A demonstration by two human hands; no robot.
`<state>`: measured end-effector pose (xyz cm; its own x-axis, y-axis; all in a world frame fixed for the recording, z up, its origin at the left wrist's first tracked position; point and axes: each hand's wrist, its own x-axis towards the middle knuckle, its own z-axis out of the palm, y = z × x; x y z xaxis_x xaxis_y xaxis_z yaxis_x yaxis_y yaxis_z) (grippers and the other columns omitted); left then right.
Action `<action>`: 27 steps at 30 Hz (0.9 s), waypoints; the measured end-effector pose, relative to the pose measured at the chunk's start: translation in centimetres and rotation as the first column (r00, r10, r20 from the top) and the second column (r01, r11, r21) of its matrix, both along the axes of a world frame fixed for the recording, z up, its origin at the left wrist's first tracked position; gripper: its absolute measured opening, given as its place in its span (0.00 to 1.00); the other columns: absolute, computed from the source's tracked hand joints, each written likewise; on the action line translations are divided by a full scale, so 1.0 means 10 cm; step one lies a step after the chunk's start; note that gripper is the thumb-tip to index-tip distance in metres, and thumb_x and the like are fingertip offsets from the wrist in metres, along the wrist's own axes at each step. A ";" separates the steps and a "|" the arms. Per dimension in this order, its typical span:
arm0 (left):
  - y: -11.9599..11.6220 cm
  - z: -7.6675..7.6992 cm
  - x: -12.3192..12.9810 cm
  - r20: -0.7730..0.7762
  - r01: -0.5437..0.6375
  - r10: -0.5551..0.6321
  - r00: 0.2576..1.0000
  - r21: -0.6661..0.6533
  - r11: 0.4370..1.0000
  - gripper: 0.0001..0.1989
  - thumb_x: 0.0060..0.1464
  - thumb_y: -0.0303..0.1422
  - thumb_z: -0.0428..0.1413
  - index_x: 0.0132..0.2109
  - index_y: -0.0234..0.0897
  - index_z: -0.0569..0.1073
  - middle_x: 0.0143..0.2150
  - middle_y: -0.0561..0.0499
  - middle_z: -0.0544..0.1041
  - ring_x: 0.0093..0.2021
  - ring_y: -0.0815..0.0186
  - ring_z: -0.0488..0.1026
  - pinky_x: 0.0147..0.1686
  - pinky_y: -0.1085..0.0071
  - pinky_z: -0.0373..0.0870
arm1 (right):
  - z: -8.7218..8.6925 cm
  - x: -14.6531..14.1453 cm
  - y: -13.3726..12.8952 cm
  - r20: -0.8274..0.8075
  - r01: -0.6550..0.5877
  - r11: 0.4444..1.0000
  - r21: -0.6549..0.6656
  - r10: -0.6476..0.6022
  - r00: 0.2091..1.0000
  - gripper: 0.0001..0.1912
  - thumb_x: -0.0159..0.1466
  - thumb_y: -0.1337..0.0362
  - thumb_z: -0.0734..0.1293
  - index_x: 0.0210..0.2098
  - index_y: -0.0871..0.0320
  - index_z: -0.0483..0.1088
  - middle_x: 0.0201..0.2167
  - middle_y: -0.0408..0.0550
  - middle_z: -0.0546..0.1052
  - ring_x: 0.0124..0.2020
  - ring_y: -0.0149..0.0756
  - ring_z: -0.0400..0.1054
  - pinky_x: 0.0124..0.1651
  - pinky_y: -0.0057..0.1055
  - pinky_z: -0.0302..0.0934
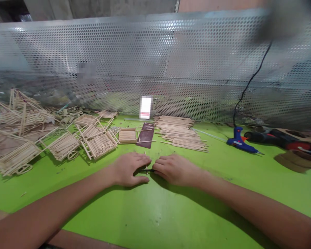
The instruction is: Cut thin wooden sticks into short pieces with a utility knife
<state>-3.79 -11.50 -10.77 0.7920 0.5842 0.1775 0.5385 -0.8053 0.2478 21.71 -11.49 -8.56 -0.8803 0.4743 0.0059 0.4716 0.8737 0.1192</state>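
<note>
My right hand [173, 168] is closed, its curled fingers gripping a thin black tool [143, 170]; only a narrow dark length pokes out leftward, so its kind is unclear. Facing it, my left hand [132, 168] rests on the green table with thumb and fingers apart. Between the two hands lies a short thin wooden stick [146, 167], crossed by the black tool and partly covered by the left fingers. Beyond my hands, a small stick-built tray with shafts [127, 135] rests partly on a dark brown plate [146, 136].
A pile of thin sticks [180, 133] lies behind my right hand. Several stick-built carts [100, 145] stand at left, beside stick frames [22, 110]. At right are a blue glue gun [242, 141] and a brown tape roll [295, 160]. A perforated metal screen [119, 62] closes the back.
</note>
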 end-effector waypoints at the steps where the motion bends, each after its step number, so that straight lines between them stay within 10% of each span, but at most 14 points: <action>1: 0.01 -0.01 0.02 0.015 -0.015 0.015 1.000 0.005 1.000 0.33 0.64 0.52 0.57 0.65 0.33 0.74 0.66 0.38 0.75 0.66 0.47 0.74 0.66 0.49 0.70 | 0.01 0.00 0.00 0.006 0.000 1.000 0.003 0.000 1.000 0.11 0.76 0.63 0.62 0.43 0.58 0.75 0.34 0.47 0.80 0.33 0.38 0.71 0.34 0.34 0.59; 27: 0.02 -0.15 0.04 0.170 -0.077 0.088 0.982 -0.067 0.995 0.23 0.64 0.47 0.59 0.57 0.36 0.80 0.62 0.40 0.79 0.64 0.52 0.76 0.65 0.55 0.73 | 0.01 0.02 0.01 -0.002 0.004 1.000 0.001 -0.004 1.000 0.07 0.73 0.65 0.64 0.42 0.57 0.74 0.32 0.45 0.79 0.32 0.37 0.73 0.31 0.31 0.57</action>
<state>-3.39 -11.26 -12.25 0.7012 0.6598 0.2703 0.5474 -0.7411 0.3888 21.91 -11.37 -8.49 -0.8784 0.4779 0.0077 0.4754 0.8717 0.1189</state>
